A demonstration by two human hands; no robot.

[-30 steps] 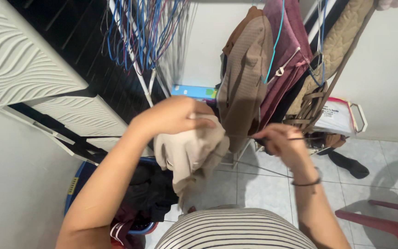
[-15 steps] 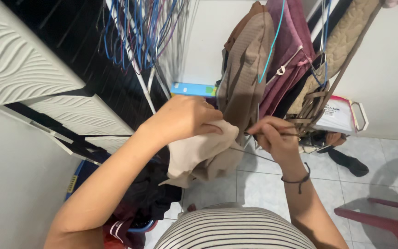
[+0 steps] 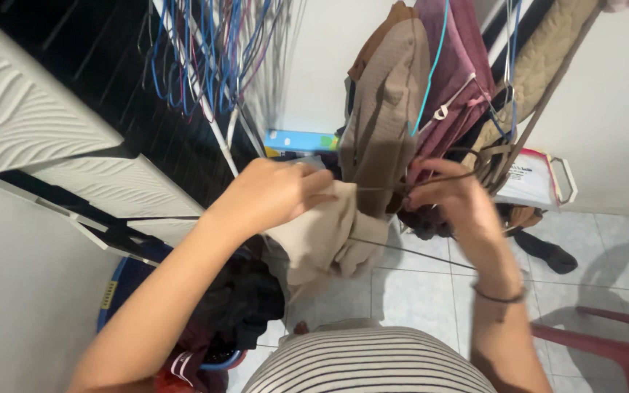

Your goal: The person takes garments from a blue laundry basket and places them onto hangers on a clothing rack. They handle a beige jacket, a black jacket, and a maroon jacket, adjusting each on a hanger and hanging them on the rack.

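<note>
Left hand (image 3: 274,193) clamped on beige garment (image 3: 325,240), bunched just left of the hanging clothes (image 3: 402,109). Right hand (image 3: 453,200) pinched on thin wire hanger (image 3: 402,251) below them. Blue basket (image 3: 114,287) lower left of garment, holding dark laundry (image 3: 245,302).

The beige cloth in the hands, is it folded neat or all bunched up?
Bunched up. The beige cloth hangs in loose crumpled folds from the left hand, while the right hand pinches a thin wire hanger beside it.

Crumpled beige garment (image 3: 325,236) on wire hanger (image 3: 409,251)
</note>
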